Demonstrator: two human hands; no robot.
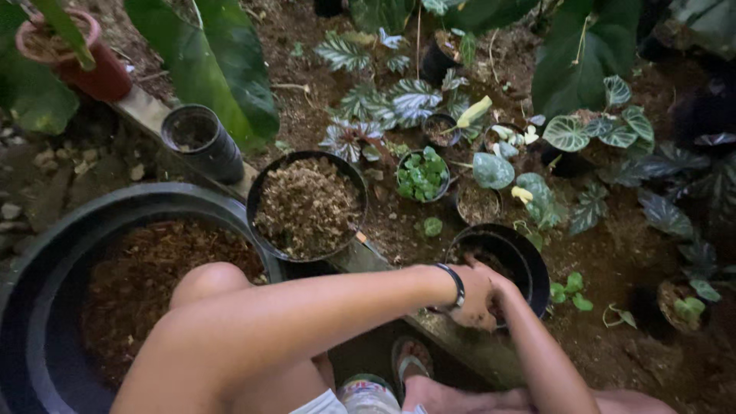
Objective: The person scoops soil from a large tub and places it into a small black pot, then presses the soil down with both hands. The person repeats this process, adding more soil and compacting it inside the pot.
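Both hands (481, 295) meet inside the black pot (529, 257), overlapping, their grip impossible to tell.

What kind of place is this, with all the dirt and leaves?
Most likely a garden or plant nursery outdoors: potted plants stand on bare soil, a big tub holds potting mix, and both hands work in a black pot.

We see bare brown soil (613, 261) carrying small black pots (422, 175) of patterned-leaf plants, while a weathered plank (153, 111) along its edge bears an empty black pot (201, 138) and a mix-filled pot (308, 205).
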